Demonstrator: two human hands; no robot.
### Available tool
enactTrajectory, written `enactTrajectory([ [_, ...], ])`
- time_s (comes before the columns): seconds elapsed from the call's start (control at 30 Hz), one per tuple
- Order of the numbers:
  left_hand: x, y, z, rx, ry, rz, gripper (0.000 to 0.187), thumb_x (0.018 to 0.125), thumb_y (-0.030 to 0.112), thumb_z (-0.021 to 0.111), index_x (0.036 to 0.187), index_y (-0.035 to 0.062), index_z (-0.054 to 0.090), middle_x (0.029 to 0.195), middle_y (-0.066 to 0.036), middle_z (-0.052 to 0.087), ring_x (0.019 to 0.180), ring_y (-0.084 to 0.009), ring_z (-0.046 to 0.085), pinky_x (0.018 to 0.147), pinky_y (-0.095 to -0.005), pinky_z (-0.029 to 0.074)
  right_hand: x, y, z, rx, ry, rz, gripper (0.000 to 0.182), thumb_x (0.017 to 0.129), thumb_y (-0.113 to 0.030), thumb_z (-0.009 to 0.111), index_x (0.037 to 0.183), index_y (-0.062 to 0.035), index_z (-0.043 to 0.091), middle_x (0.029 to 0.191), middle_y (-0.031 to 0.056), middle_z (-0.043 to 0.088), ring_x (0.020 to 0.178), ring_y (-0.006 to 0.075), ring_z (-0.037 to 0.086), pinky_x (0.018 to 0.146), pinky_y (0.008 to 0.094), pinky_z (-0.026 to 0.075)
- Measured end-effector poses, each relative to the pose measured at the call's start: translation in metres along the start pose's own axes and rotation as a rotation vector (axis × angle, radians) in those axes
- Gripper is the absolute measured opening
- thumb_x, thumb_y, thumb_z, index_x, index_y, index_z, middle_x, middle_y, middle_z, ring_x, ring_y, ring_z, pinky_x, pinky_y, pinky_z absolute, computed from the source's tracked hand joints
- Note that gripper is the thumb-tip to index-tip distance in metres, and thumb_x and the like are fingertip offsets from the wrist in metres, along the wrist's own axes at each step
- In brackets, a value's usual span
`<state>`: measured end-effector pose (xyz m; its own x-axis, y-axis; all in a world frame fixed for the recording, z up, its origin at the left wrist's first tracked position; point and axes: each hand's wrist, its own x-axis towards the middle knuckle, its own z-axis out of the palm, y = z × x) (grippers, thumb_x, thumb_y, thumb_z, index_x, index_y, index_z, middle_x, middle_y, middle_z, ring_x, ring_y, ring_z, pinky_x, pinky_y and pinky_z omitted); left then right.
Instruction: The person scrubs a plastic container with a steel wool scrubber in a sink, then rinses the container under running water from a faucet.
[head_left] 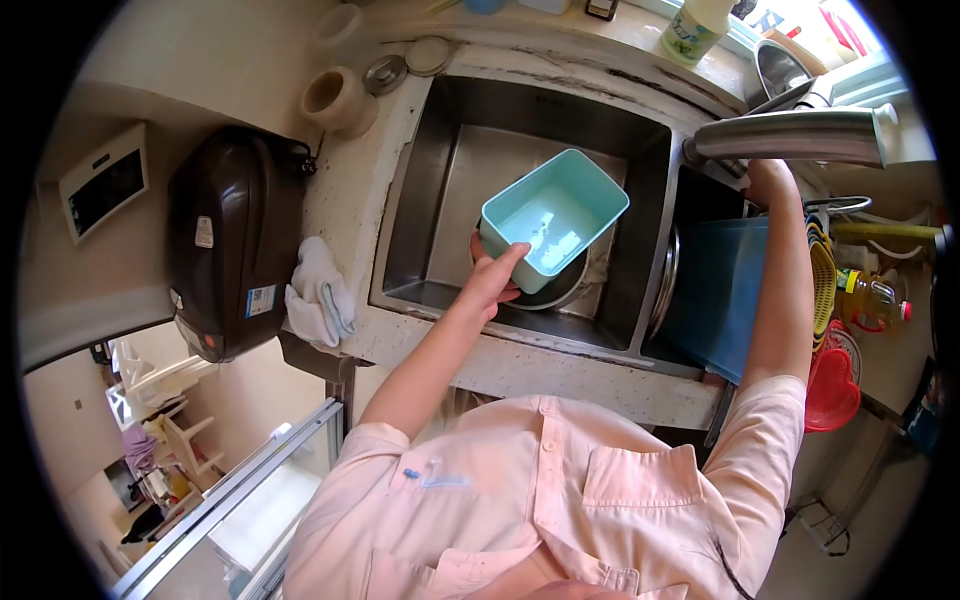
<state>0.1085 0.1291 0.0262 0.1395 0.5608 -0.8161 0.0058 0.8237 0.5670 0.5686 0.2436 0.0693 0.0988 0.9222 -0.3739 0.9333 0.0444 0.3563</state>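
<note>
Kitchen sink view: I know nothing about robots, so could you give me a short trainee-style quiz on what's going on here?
1. What is the left hand holding at the sink? A) a clear bottle; B) a teal container; C) a red basket
2. True or false: the white cloth lies on the counter, outside the sink.
3. Fill in: the right hand reaches in close to the metal ______.

Key: 1. B; 2. True; 3. faucet.

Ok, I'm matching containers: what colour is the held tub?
The tub is pale turquoise, seen best in the head view.
</note>
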Motion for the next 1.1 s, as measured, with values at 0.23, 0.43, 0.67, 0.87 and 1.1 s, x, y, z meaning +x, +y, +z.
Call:
enactTrajectory([
  [0.23, -0.003, 0.006, -0.008, 0.036, 0.038, 0.076, 0.109, 0.071, 0.04, 0.066, 0.137, 0.0206, -0.019, 0.132, -0.017, 0.033, 0.109, -0.0328, 0.047, 0.087, -0.0469, 0.042, -0.015, 0.007, -0.012, 0.377, -0.196, 0.212, 0.038, 0.067, -0.026, 0.072, 0.098, -0.0074, 0.062, 0.095, 0.0114, 0.063, 0.088, 0.0246, 0.059, 0.083, 0.0327, 0.047],
  [0.43, 0.038, -0.006, -0.016, 0.023, 0.032, 0.157, 0.106, 0.075, 0.028, 0.064, 0.136, 0.0213, -0.023, 0.132, -0.015, 0.034, 0.112, -0.03, 0.046, 0.087, -0.0483, 0.041, -0.059, -0.073, -0.043, 0.162, 0.627, 0.294, 0.024, 0.081, -0.022, 0.057, 0.096, -0.0042, 0.062, 0.105, 0.0162, 0.056, 0.098, 0.0346, 0.052, 0.084, 0.0411, 0.045],
  [0.67, 0.048, -0.005, -0.019, -0.031, -0.004, 0.173, 0.102, 0.075, 0.018, 0.061, 0.136, 0.0248, -0.02, 0.128, -0.013, 0.037, 0.107, -0.0286, 0.05, 0.085, -0.0475, 0.044, -0.086, -0.155, -0.049, 0.617, 0.645, 0.087, 0.019, 0.084, -0.017, 0.052, 0.076, -0.0022, 0.061, 0.08, 0.017, 0.059, 0.073, 0.0346, 0.058, 0.067, 0.0417, 0.047],
  [0.87, 0.035, -0.011, -0.041, -0.109, 0.013, 0.171, 0.092, 0.076, 0.019, 0.06, 0.138, 0.0258, -0.007, 0.125, -0.012, 0.039, 0.105, -0.0264, 0.051, 0.081, -0.0446, 0.047, -0.065, -0.268, 0.072, 0.613, -0.283, 0.111, 0.039, 0.079, -0.035, 0.06, 0.082, 0.0034, 0.065, 0.088, 0.0206, 0.063, 0.086, 0.035, 0.061, 0.076, 0.0404, 0.049],
  [1.1, 0.021, 0.006, -0.042, -0.112, -0.053, 0.179, 0.086, 0.075, 0.021, 0.061, 0.137, 0.0256, 0.003, 0.124, -0.011, 0.039, 0.104, -0.0242, 0.051, 0.075, -0.0409, 0.049, -0.042, -0.316, 0.184, 1.193, -0.253, 0.379, 0.029, 0.084, -0.025, 0.057, 0.087, 0.0042, 0.06, 0.08, 0.0224, 0.061, 0.078, 0.0362, 0.06, 0.07, 0.0416, 0.047],
])
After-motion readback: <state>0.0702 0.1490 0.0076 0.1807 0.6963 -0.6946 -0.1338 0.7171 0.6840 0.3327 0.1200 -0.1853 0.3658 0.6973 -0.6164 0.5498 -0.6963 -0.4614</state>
